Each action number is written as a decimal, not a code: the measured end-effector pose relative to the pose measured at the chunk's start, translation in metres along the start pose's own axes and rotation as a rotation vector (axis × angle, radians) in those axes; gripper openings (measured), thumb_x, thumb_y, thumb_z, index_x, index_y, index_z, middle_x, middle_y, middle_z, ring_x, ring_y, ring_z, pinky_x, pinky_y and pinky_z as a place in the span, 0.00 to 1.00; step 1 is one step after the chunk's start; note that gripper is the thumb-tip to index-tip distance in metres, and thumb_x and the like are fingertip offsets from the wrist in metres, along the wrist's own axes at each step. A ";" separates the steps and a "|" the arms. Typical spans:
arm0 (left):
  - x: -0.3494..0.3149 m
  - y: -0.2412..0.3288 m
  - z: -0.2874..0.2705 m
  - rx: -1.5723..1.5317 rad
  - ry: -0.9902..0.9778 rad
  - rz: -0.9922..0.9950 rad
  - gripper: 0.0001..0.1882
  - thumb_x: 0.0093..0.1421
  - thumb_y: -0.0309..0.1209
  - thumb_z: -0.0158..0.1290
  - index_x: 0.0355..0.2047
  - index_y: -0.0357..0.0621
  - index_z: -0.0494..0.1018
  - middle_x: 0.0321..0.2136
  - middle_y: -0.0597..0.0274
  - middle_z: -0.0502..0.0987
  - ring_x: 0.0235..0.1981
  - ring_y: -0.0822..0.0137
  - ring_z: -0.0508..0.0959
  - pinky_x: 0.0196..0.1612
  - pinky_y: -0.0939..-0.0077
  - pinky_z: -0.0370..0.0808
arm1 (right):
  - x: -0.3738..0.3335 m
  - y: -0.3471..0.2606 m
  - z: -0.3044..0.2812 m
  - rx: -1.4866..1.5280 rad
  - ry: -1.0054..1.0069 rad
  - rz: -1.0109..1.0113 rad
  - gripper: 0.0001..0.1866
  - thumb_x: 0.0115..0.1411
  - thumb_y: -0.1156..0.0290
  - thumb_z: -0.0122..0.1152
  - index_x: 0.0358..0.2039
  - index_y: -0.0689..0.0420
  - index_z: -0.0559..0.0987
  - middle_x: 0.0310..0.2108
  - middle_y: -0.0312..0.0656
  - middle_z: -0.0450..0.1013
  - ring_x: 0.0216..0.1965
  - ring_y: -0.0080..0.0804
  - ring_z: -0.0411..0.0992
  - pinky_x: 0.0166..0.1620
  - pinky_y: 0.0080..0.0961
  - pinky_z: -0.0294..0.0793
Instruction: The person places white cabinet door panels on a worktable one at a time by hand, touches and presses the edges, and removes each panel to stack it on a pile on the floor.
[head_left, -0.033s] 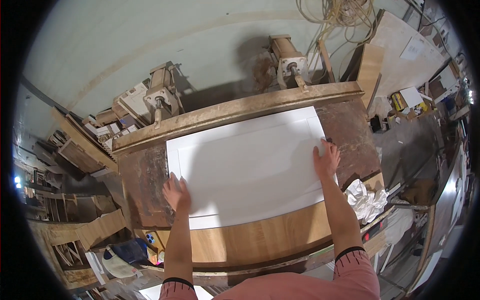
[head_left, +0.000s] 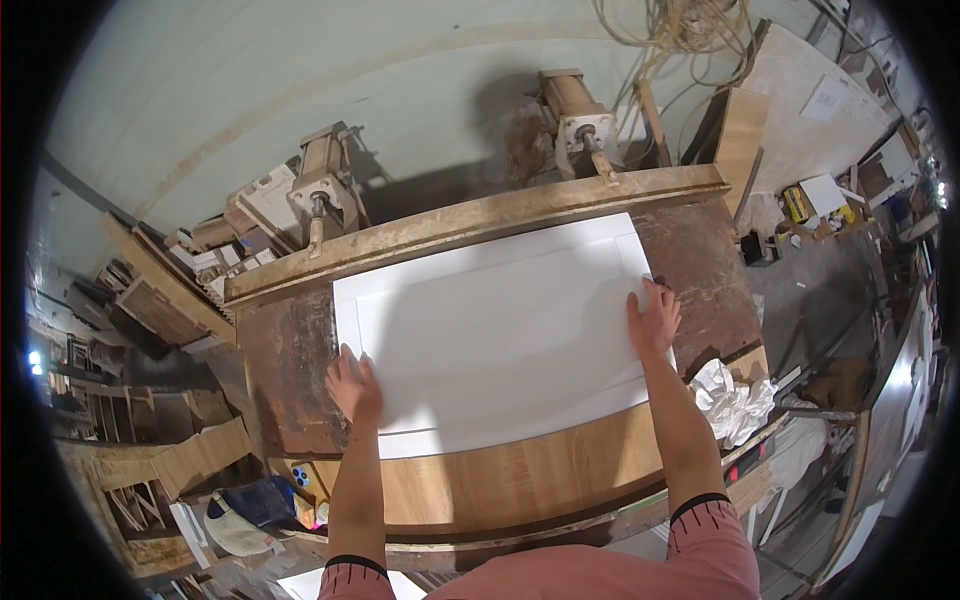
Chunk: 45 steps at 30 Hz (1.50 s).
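A flat white rectangular panel with a recessed centre field (head_left: 500,330) is laid on the worn brown wooden surface (head_left: 285,370), its far long edge close against a raised timber rail (head_left: 470,222). The left hand (head_left: 352,385) is pressed flat on the panel's near-left edge, fingers spread. The right hand (head_left: 654,320) is pressed flat on the right edge, fingers likewise spread. Neither hand is closed around anything; both are well apart, at opposite ends.

Risk, as judged: uneven pressure from the two hands could cause the panel to skew against the rail, and fingertips at the edges could be pinched. A crumpled white cloth (head_left: 733,398) just beside the right forearm could be snagged.

Two rail-mounted machine units (head_left: 322,205) (head_left: 578,125) are only partly discernible; their function cannot be determined. The panel's underside is hidden, and the clutter at the left rim is distorted beyond identification.
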<state>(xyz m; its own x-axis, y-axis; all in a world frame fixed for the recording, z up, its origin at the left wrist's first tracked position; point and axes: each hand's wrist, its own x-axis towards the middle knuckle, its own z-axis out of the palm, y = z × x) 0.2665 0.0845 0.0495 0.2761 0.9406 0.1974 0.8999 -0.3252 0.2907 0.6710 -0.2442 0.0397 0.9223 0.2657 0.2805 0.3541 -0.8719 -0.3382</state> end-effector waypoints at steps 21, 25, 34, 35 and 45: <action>0.022 -0.021 0.006 -0.019 -0.081 -0.028 0.29 0.60 0.50 0.54 0.59 0.54 0.71 0.52 0.49 0.72 0.55 0.47 0.72 0.57 0.52 0.69 | 0.016 0.004 -0.009 -0.131 -0.177 0.171 0.32 0.58 0.48 0.61 0.59 0.53 0.74 0.57 0.54 0.68 0.57 0.52 0.66 0.60 0.49 0.65; 0.046 -0.037 0.002 -0.329 -0.247 -0.367 0.32 0.59 0.52 0.55 0.59 0.51 0.71 0.52 0.46 0.75 0.56 0.48 0.73 0.59 0.59 0.69 | 0.036 0.028 0.019 0.091 -0.198 0.236 0.30 0.60 0.50 0.58 0.58 0.54 0.75 0.52 0.54 0.72 0.56 0.51 0.68 0.59 0.48 0.66; 0.023 -0.046 -0.087 -1.238 -0.055 -0.394 0.19 0.68 0.42 0.50 0.42 0.37 0.77 0.35 0.57 0.80 0.39 0.65 0.79 0.46 0.72 0.75 | 0.034 0.057 -0.030 0.998 -0.210 0.291 0.20 0.67 0.62 0.50 0.52 0.62 0.76 0.30 0.33 0.73 0.33 0.23 0.70 0.41 0.29 0.71; 0.020 -0.065 -0.096 -1.281 -0.130 -0.419 0.15 0.71 0.39 0.46 0.38 0.40 0.76 0.34 0.63 0.78 0.38 0.72 0.76 0.47 0.76 0.73 | 0.031 0.052 -0.058 1.091 -0.212 0.345 0.19 0.68 0.63 0.48 0.51 0.63 0.76 0.31 0.30 0.73 0.32 0.20 0.68 0.40 0.26 0.70; -0.131 -0.092 -0.248 -1.415 -0.210 -0.577 0.31 0.69 0.58 0.40 0.55 0.44 0.69 0.52 0.62 0.73 0.52 0.65 0.73 0.54 0.64 0.71 | -0.101 0.102 -0.230 0.985 -0.293 0.417 0.37 0.62 0.34 0.48 0.63 0.45 0.69 0.52 0.30 0.71 0.50 0.28 0.69 0.51 0.32 0.68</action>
<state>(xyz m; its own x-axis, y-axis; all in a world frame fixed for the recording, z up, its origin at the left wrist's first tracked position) 0.0638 -0.0333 0.2292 0.1652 0.9235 -0.3462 -0.1143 0.3666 0.9233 0.5781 -0.4544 0.1833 0.9528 0.2275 -0.2011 -0.1448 -0.2416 -0.9595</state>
